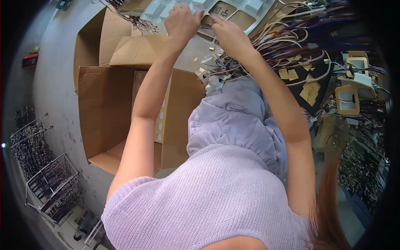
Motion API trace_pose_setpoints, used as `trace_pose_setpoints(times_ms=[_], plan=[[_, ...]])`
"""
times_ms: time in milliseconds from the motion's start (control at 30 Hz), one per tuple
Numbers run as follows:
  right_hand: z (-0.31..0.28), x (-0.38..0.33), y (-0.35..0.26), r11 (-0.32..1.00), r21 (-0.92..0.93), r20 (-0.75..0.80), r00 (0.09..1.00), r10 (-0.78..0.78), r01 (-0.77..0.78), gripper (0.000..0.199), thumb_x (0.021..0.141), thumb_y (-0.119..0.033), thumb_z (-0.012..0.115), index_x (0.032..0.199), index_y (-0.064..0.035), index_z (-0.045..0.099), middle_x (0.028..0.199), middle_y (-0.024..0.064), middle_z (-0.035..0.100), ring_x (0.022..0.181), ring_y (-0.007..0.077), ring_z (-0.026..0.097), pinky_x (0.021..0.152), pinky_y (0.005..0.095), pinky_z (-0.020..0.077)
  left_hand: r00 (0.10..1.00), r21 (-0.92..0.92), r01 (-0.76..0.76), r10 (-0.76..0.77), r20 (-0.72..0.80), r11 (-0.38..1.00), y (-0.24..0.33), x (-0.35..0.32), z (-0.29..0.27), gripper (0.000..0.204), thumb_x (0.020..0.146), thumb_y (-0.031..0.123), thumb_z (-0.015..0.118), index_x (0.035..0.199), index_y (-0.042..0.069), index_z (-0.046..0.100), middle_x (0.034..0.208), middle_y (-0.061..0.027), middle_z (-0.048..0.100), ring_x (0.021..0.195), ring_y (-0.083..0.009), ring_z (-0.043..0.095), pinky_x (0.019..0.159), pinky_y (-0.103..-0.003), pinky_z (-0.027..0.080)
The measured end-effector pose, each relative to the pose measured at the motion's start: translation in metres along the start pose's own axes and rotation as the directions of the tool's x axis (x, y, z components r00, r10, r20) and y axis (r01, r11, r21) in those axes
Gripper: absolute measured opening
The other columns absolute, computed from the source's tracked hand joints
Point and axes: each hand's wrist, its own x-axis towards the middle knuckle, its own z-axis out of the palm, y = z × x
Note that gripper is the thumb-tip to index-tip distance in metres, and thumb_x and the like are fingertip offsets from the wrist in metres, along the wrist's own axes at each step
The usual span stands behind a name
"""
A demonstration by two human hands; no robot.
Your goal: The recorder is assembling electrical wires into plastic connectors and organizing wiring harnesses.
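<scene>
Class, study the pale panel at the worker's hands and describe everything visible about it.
The panel is pale bluish-white and looks like moulded plastic, with raised blocky sections and rounded openings divided by narrow bars. Brown material shows through the openings. It lies at a slant at the picture's top, which cuts off its far part. The left hand and right hand are at it; their exact grip is unclear.

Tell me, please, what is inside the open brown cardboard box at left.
Inside the open brown cardboard box, a tan piece with pale squares shows toward the right. The bare left arm crosses in front, hiding part of the interior.
</scene>
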Motion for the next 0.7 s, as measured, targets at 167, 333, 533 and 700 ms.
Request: trace_pose_setpoints(times_ms=[167,333,533,700], plan=[[-0.011,-0.005,-0.001,0.999,0.037,0.004,1.000,-0.013,0.012,0.020,0.091,-0.009,0.045,0.104,0.0038,0.052,0.134,0.0173,0.049,0.123,0.0317,0.047,0.101,0.0382,0.0410,0.996,-0.625,0.002,0.056,0.074,0.781,-0.104,0.033,0.045,0.038,0.096,0.044,0.047,0.086,0.010,0.061,0.083,-0.0076,0.064,0.075,-0.0204,0.063,0.060,-0.031,0.050],[-0.019,-0.002,-0.004,0.988,0.111,0.053,0.993,0.106,-0.111,0.020,0.091,-0.009,0.045,0.106,0.0016,0.054,0.127,0.0168,0.055,0.117,0.0326,0.052,0.095,0.0398,0.0435,0.921,-0.892,0.273,-0.170,0.351,-0.361,-0.175,0.016,-0.045,0.053,0.093,0.057,0.043,0.111,0.009,0.056,0.089,-0.0047,0.065,0.077,-0.0158,0.064,0.058,-0.028,0.052],[-0.087,-0.045,-0.071,0.753,0.650,-0.154,0.954,0.257,-0.098,0.034,0.090,-0.004,0.048,0.123,-0.0033,0.056,0.094,0.0121,0.060,0.081,0.0225,0.056,0.073,0.0335,0.0450,0.839,-0.848,0.506,-0.139,0.526,-0.159,-0.086,-0.101,-0.100,0.046,0.093,0.042,0.051,0.120,0.004,0.054,0.103,-0.0077,0.059,0.092,-0.0212,0.057,0.083,-0.035,0.045],[-0.153,-0.142,-0.112,0.567,0.779,0.145,0.957,0.251,-0.267,0.029,0.084,0.004,0.058,0.111,-0.0020,0.066,0.083,0.0088,0.062,0.067,0.0138,0.054,0.056,0.0252,0.0392,0.615,-0.638,0.768,0.349,0.708,-0.058,0.015,-0.173,-0.147,0.042,0.081,0.012,0.071,0.116,0.007,0.048,0.103,-0.0021,0.055,0.095,-0.0101,0.053,0.083,-0.026,0.045]])
